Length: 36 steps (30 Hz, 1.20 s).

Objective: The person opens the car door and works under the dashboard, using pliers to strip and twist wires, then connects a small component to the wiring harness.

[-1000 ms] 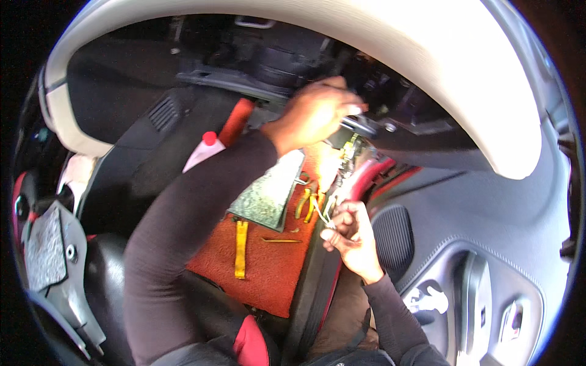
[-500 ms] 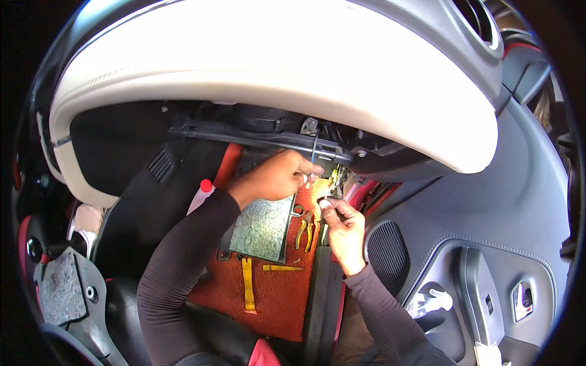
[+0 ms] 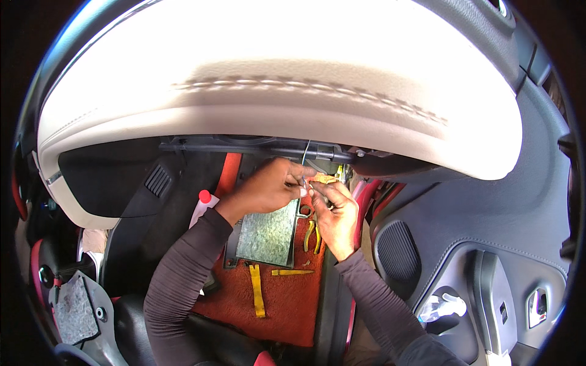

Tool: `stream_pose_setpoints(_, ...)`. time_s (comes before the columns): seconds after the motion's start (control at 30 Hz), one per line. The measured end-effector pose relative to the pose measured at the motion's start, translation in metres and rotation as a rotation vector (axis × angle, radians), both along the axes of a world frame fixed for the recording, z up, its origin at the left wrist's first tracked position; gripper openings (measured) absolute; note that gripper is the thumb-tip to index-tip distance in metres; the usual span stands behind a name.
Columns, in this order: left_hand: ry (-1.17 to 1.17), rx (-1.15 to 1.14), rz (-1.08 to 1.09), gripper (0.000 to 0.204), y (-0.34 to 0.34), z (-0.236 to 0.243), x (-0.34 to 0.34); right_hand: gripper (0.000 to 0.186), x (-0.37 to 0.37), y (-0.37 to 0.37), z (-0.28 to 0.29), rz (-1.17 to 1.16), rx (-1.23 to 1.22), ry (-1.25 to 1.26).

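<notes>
A thin wire (image 3: 305,153) hangs from under the dashboard down to my fingers. My left hand (image 3: 274,185) has its fingertips closed on this wire. Close against it, my right hand (image 3: 337,218) is closed in a pinch; whatever lies between its fingertips is too small to make out. Below the right hand, pliers with yellow handles (image 3: 309,236) lie on the red carpet (image 3: 281,314), partly covered by that hand. Beside my left wrist is a grey felt-faced panel (image 3: 265,235). Two yellow flat strip-like tools lie nearer me, one lengthwise (image 3: 257,291) and one crosswise (image 3: 293,272).
The cream dashboard (image 3: 274,116) overhangs my hands. A bottle with a red cap (image 3: 204,197) stands left of my left forearm. On the right is the car door (image 3: 452,213), with a clear spray bottle (image 3: 442,307) in its pocket. Another felt-faced panel (image 3: 76,311) sits far left.
My right hand has moved up and left to meet the left hand at the wire. The view has shifted, so the dashboard fills more of it.
</notes>
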<state>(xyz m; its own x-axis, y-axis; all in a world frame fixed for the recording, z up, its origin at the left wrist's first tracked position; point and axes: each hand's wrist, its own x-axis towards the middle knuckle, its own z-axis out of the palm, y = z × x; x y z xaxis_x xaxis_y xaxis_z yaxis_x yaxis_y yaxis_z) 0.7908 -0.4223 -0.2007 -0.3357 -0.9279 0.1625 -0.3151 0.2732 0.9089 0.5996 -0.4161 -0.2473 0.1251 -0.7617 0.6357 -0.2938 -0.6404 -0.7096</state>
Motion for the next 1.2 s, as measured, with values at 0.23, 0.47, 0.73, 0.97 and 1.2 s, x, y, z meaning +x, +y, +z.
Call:
stream_pose_setpoints(0.23,-0.094,-0.027,0.082,0.033,0.002,0.009,-0.004,0.022,0.001,0.002,0.004,-0.006,-0.06,0.088)
stream_pose_setpoints(0.47,-0.044,0.028,0.17,0.041,-0.004,-0.002,-0.009,0.032,-0.011,0.049,0.013,-0.232,-0.19,0.316)
stream_pose_setpoints(0.73,-0.023,0.006,0.214,0.04,-0.004,0.002,-0.011,0.036,0.011,0.029,0.013,0.041,-0.254,0.183)
stream_pose_setpoints(0.97,0.005,-0.143,0.283,0.022,-0.013,-0.017,-0.02,0.044,0.003,-0.009,0.003,-0.001,-0.319,0.286)
stream_pose_setpoints(1.2,0.065,-0.073,0.446,0.022,-0.017,-0.026,-0.021,0.039,-0.006,-0.01,0.005,-0.085,-0.485,0.356)
